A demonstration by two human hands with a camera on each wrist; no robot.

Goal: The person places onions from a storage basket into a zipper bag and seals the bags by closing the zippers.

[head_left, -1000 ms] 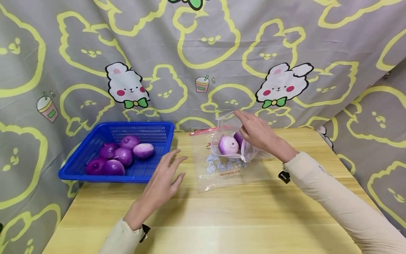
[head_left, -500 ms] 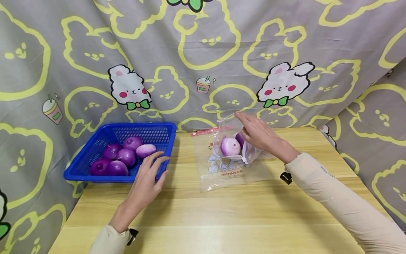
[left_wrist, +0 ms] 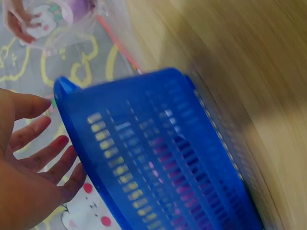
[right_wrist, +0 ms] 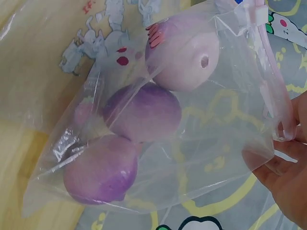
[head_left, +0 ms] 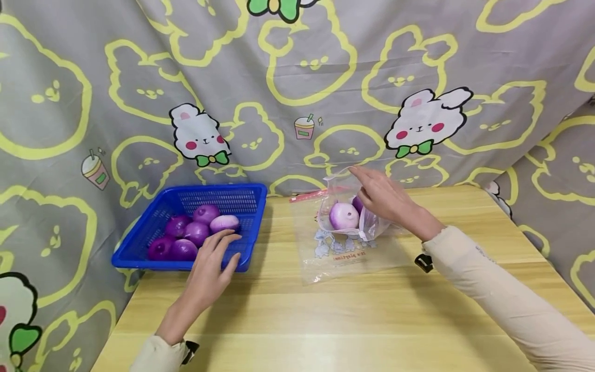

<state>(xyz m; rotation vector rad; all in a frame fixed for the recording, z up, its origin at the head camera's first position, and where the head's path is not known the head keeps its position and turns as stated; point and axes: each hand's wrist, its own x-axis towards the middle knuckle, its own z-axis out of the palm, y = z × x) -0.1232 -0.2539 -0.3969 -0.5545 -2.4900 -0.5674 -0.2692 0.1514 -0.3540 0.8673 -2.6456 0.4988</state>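
A blue plastic basket (head_left: pixel 139 248) holds several purple onions (head_left: pixel 197 231) at the table's left. My left hand (head_left: pixel 226 247) hovers over the basket's near right rim with fingers spread, holding nothing; a pale onion (head_left: pixel 224 222) is closest to it. The left wrist view shows the same spread fingers (left_wrist: pixel 48 143) beside the basket's wall (left_wrist: pixel 144 153). My right hand (head_left: pixel 361 180) pinches the raised mouth of a clear zip bag (head_left: pixel 341 253) lying on the table. In the right wrist view the bag (right_wrist: pixel 225 120) holds three onions (right_wrist: pixel 144 112), with my right hand (right_wrist: pixel 288 177) at its rim.
The wooden table (head_left: pixel 325 320) stretches bare towards me in front of the basket and bag. A grey curtain with yellow rabbit outlines (head_left: pixel 297 77) hangs close behind the table and wraps both sides. The bag's red zip strip (head_left: pixel 307 196) lies by the curtain.
My left hand has travelled left from the table's middle to the basket's near rim. The right hand has kept its hold on the bag's mouth.
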